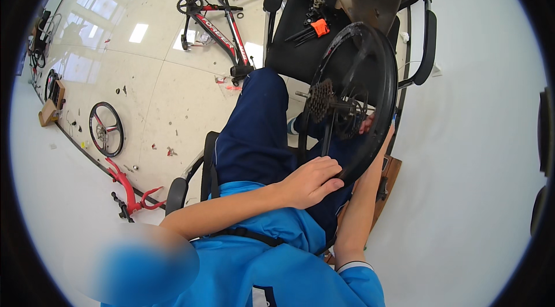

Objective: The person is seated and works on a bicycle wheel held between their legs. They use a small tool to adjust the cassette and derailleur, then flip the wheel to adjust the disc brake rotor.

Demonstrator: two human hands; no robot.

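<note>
We look down from head height through one fisheye view, close above the wheel (352, 99), facing the chair (300, 35) beyond it.

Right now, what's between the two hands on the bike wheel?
In the head view, the wheel's black spokes and its cassette on the axle lie between the left hand, gripping the wheel rim, and the right hand behind it.

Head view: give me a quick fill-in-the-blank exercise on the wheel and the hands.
1. The left hand rests on the lower rim of the black ____.
2. The right hand reaches it from the far side, near the toothed ____ at its hub.
3. A black and red bicycle ____ lies on the floor.

Missing words: wheel; cassette; frame.
</note>
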